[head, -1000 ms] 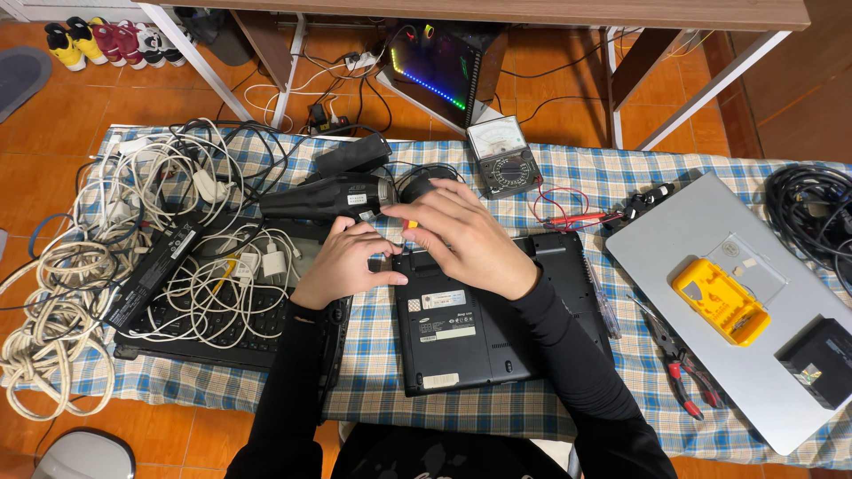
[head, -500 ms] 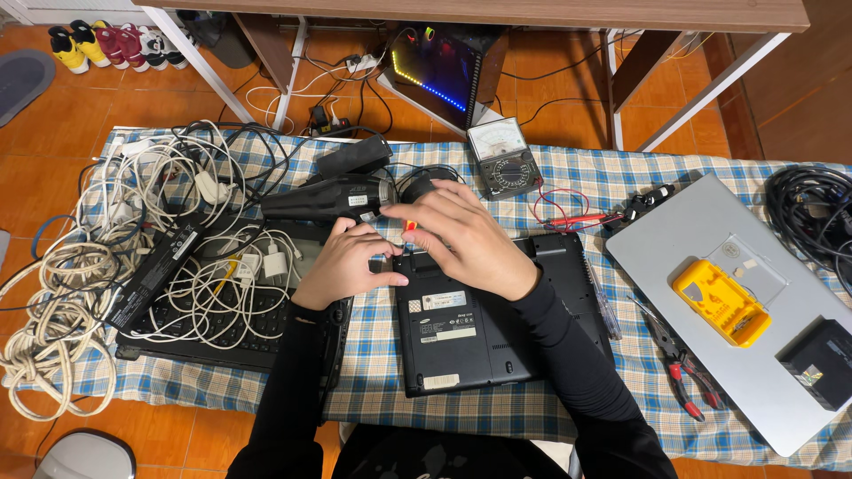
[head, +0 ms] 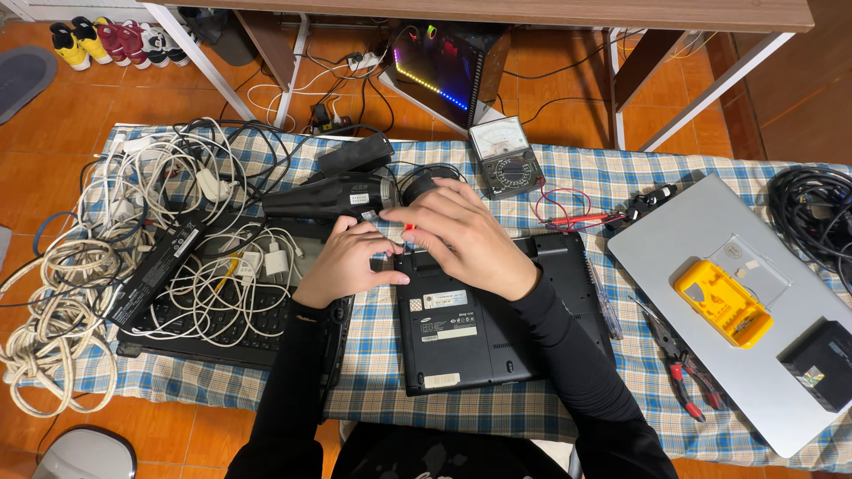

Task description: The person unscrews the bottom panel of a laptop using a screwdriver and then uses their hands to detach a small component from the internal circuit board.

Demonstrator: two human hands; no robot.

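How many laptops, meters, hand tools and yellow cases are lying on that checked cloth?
Laptops: 3, namely the upturned black laptop under the left hand and right hand, the black open laptop under cables, the closed silver laptop.
Meters: 1, the grey dial multimeter.
Hand tools: 1, the red-handled pliers.
Yellow cases: 1, the yellow plastic case.
Total: 6.

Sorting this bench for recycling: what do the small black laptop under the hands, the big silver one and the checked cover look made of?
Black laptop: likely matte plastic, dull and stickered underside. Silver laptop: smooth satin grey lid, metal or painted plastic, cannot tell which. Checked cover: woven cloth, rumpled at its edges.
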